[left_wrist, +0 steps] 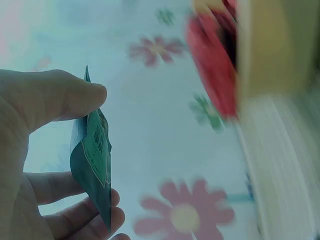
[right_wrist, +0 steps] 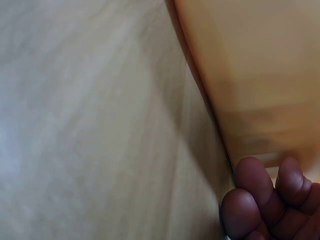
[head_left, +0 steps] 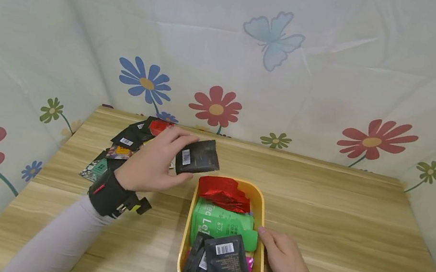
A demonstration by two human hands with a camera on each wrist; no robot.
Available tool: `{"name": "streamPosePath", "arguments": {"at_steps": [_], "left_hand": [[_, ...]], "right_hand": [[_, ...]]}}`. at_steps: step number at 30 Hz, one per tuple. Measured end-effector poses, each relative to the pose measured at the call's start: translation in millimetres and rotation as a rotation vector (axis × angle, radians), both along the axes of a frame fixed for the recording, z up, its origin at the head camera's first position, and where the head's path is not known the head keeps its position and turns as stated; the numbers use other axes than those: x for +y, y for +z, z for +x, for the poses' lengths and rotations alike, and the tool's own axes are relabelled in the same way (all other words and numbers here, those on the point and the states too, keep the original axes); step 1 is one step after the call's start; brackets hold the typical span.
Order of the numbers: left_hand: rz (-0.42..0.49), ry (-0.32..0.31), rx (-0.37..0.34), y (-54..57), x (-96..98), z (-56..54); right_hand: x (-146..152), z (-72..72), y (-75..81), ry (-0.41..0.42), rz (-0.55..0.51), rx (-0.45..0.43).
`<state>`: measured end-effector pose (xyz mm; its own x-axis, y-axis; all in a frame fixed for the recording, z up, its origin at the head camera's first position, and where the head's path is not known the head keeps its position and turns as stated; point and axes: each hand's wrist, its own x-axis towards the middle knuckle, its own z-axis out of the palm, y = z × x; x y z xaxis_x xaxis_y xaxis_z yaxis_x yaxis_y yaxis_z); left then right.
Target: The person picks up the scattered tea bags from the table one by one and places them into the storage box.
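A small black sachet [head_left: 198,157] with a white barcode label is pinched by my left hand [head_left: 154,159], beyond the upper left corner of a yellow plastic basket [head_left: 187,228]. In the left wrist view, the thumb presses one side of this sachet [left_wrist: 97,150] and fingers lie behind it; a green label shows on its face. My right hand [head_left: 286,257] holds the basket's right side, thumb over the rim, with curled fingers [right_wrist: 252,180] against the outer wall. Inside the basket are black sachets [head_left: 227,261], a green packet [head_left: 216,221] and a shiny red packet [head_left: 223,193].
Several black and colourful sachets [head_left: 128,135] lie in a loose pile at the table's back left, partly hidden by my left hand. The wood-grain table [head_left: 352,218] meets a flower-printed curtain [head_left: 320,76] at the back and sides.
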<state>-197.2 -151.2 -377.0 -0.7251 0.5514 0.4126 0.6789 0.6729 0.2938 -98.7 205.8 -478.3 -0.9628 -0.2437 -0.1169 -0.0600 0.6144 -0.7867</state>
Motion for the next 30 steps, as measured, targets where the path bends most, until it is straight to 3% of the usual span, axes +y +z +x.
{"name": "streamPosePath", "arguments": {"at_steps": [5, 9, 16, 20, 23, 27, 30], "left_hand": [[0.018, -0.104, 0.012, 12.9, 14.6, 27.6], [0.011, -0.168, 0.011, 18.3, 22.4, 42.9], [-0.144, -0.219, -0.122, 17.4, 25.9, 57.9], [-0.169, -0.190, -0.141, 18.0, 21.4, 54.4], [-0.169, -0.162, -0.113, 18.3, 14.2, 45.6], [-0.172, -0.087, -0.100, 16.0, -1.5, 26.2], [-0.176, 0.020, -0.126, 11.7, -17.4, 8.0]], "right_hand": [[-0.2, 0.1, 0.1, 0.003, -0.002, -0.010], [-0.8, 0.3, 1.3, -0.001, 0.002, -0.018], [-1.5, 0.4, 3.3, -0.003, 0.012, -0.009], [-1.7, 0.1, 2.9, 0.000, 0.020, 0.010], [-2.1, 0.0, 2.4, -0.001, 0.026, 0.014], [-2.7, 0.6, 2.6, -0.012, 0.028, 0.008], [-3.1, 1.1, 2.7, -0.019, 0.030, 0.012]]}}
